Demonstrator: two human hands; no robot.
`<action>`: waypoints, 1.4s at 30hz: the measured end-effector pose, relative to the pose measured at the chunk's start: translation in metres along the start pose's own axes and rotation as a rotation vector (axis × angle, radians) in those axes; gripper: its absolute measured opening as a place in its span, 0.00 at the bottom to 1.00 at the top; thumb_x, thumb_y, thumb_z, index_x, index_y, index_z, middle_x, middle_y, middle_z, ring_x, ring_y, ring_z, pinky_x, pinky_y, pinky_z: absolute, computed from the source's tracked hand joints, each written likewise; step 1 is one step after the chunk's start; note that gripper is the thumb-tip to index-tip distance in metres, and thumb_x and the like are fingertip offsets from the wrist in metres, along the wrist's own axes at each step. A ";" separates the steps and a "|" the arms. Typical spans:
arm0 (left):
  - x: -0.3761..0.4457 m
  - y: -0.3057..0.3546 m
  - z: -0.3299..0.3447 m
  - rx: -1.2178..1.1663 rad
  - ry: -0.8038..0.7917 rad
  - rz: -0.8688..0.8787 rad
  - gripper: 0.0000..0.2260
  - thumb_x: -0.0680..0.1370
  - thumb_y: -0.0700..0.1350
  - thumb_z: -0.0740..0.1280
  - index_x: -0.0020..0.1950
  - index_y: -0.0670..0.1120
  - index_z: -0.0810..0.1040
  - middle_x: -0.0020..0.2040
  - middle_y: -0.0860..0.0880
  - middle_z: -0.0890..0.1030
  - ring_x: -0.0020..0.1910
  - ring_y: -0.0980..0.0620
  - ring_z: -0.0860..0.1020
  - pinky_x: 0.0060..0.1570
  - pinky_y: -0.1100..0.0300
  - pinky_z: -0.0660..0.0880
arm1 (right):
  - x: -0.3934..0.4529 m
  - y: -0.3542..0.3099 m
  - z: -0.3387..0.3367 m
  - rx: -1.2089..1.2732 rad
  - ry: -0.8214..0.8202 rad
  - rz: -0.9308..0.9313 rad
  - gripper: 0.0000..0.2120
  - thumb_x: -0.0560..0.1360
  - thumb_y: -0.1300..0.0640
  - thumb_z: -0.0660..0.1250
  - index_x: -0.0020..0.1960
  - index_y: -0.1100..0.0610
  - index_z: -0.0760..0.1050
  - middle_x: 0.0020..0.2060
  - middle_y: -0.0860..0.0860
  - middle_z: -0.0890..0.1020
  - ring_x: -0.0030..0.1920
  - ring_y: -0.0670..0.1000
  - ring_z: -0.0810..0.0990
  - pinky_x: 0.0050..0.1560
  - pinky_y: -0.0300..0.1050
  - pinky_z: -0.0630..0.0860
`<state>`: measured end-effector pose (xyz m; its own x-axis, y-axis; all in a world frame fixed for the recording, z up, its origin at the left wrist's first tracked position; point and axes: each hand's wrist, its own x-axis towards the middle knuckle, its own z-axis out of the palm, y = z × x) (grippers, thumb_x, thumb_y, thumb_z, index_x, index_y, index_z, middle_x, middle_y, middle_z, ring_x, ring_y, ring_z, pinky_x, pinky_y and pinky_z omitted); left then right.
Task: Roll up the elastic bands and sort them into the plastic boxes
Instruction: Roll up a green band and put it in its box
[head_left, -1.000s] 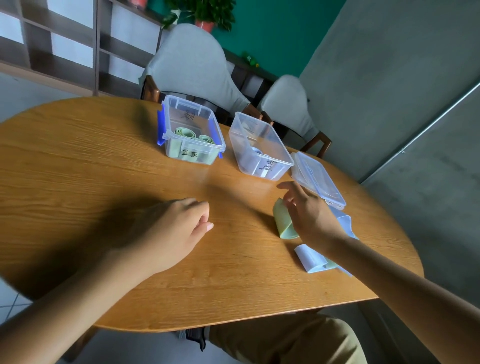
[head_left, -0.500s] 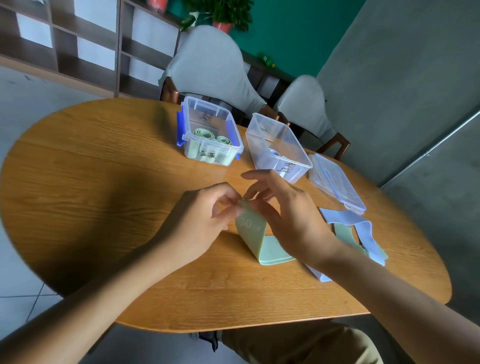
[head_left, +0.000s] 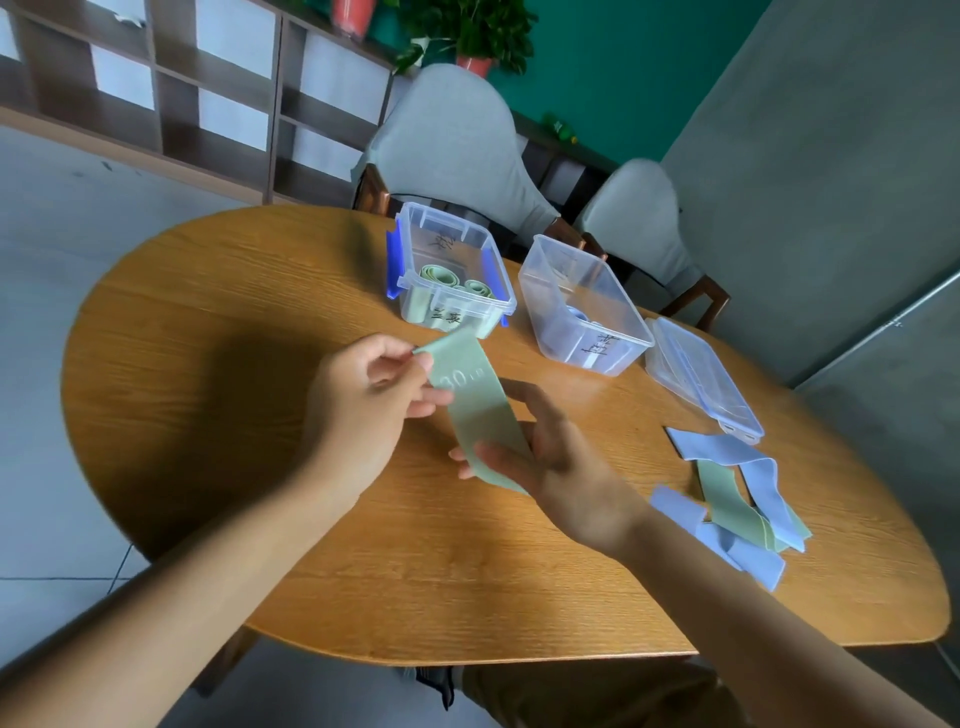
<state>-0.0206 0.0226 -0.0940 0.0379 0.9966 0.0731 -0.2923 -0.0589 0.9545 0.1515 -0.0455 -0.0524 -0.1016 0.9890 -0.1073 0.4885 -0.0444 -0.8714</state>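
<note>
A pale green elastic band (head_left: 475, 405) marked "30" is stretched flat above the table between both hands. My left hand (head_left: 363, 400) pinches its upper end between thumb and fingers. My right hand (head_left: 545, 457) holds its lower end, fingers curled round the band. A clear box with blue clips (head_left: 496, 265) holds rolled green bands (head_left: 452, 280). To its right, a second clear box (head_left: 618, 306) holds a blue roll (head_left: 576, 314). A loose pile of blue bands (head_left: 727, 452) and a green band (head_left: 727, 499) lies at the right.
A clear lid (head_left: 696, 374) lies flat right of the second box. The oval wooden table (head_left: 234, 322) has bare wood at the left and front. Two grey chairs (head_left: 457, 140) stand behind it, with a shelf unit and potted plant beyond.
My right hand lifted the green band from the pile and my left hand joined it. Both hands have now pulled the band out straight and raised it off the table.
</note>
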 end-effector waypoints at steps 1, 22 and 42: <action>0.001 0.001 -0.002 -0.021 0.046 -0.005 0.03 0.81 0.38 0.67 0.48 0.43 0.78 0.42 0.44 0.86 0.41 0.47 0.87 0.44 0.56 0.83 | 0.000 -0.001 0.000 -0.012 -0.016 0.008 0.26 0.81 0.59 0.68 0.74 0.51 0.61 0.51 0.56 0.86 0.52 0.58 0.86 0.63 0.62 0.77; 0.041 0.010 -0.049 0.135 0.253 0.150 0.04 0.73 0.53 0.70 0.42 0.53 0.80 0.44 0.47 0.86 0.48 0.50 0.86 0.57 0.43 0.80 | -0.008 -0.028 0.023 0.094 0.097 0.023 0.23 0.80 0.63 0.68 0.71 0.46 0.68 0.49 0.52 0.85 0.42 0.59 0.85 0.36 0.48 0.80; 0.031 0.003 -0.068 0.412 0.058 0.030 0.11 0.80 0.37 0.66 0.59 0.48 0.82 0.56 0.52 0.83 0.51 0.58 0.84 0.61 0.52 0.79 | -0.023 0.008 0.060 -0.209 0.235 0.083 0.10 0.79 0.56 0.68 0.58 0.45 0.76 0.51 0.39 0.81 0.38 0.45 0.84 0.32 0.37 0.76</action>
<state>-0.0857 0.0570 -0.1084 -0.0223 0.9950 0.0978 0.1146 -0.0947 0.9889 0.1056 -0.0772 -0.0851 0.1369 0.9898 -0.0397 0.6564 -0.1207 -0.7447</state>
